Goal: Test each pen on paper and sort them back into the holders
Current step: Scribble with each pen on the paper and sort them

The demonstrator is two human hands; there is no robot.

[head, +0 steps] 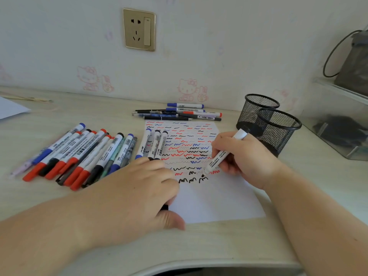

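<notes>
Two mesh holders (268, 124) stand at the right of the desk (119, 108), touching each other, just beyond the right hand (241, 156). I see that hand's fingers curled round a white marker (225, 154), tilted, its tip down on the sheet of paper (215, 200) beside a black squiggle. Rows of red, blue and black squiggles (185, 144) fill the upper part of the sheet; the lower part is bare.

Left hand (135, 192) lies flat on the sheet's left edge, fingers mostly straight, pressing it down. A small dark thing (164, 207) shows under the fingers near the thumb; I cannot tell what it is, nor whether the hand grips it.

Three markers (153, 144) lie side by side on the sheet's upper left, one with a blue cap, two with black. A larger row of pens (79, 154), red, blue and black caps, lies on the desk to the left of the sheet. A further pile of pens (179, 112) lies just beyond the sheet's far edge, near the wall.

Wall socket (139, 29) above. Clear box (336, 120) at far right.
</notes>
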